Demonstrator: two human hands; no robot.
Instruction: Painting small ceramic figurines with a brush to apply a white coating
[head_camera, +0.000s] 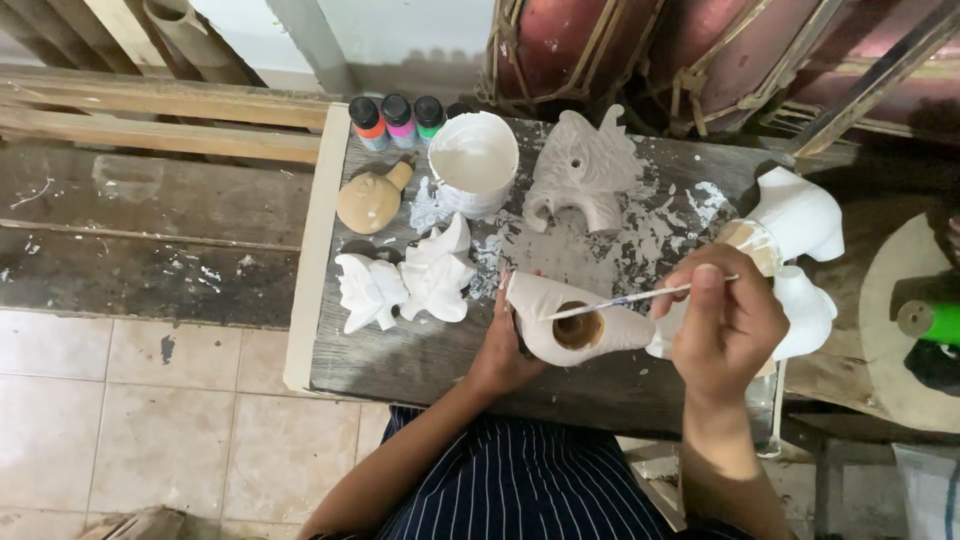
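I see the table (420, 360) smeared with white paint, a paint cup (473, 160) at the back. My left hand (505, 350) wraps the clay figure (575, 325) at the front edge; my right hand (725, 325) pinches a brush (625, 300), tip at its round hole. I'd judge short strokes and a steady figure work best.

A pale clay figurine (575, 325) lies on its side above the table's near edge, its brown round hollow facing up. A thin paintbrush (640, 297) slants across it, tip at the hollow's rim.
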